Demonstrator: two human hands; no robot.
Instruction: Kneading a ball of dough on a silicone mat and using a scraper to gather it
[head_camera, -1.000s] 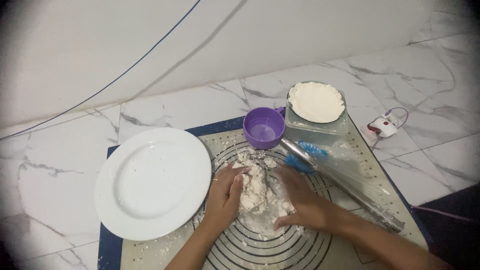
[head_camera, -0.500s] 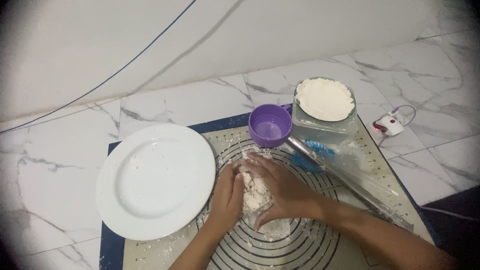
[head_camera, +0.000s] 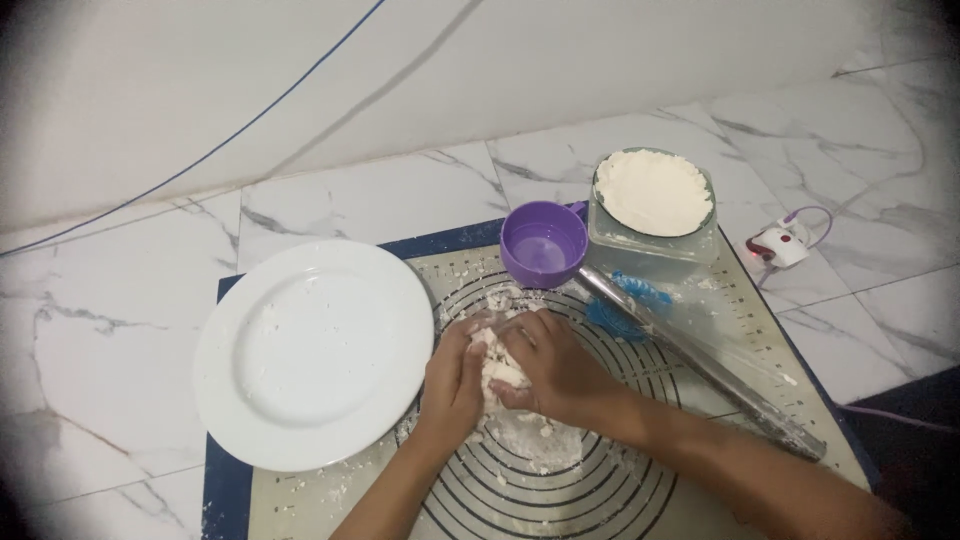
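Baking mat (head_camera: 760, 330): edges near, marble floor beyond; loose flour could get pushed off its near edge.

White plate (head_camera: 315, 352): just beside left hand (head_camera: 452, 385); outward elbow swing risks knocking it.

Rolling pin (head_camera: 700, 362): lies diagonal, just right of right hand (head_camera: 560, 372); could roll if bumped.

Purple cup (head_camera: 543, 243), flour container (head_camera: 655, 205): near far side (little room there).

Dough (head_camera: 497, 370): mat centre, both hands curled shut around it, pressing together; crumbly, may break apart.
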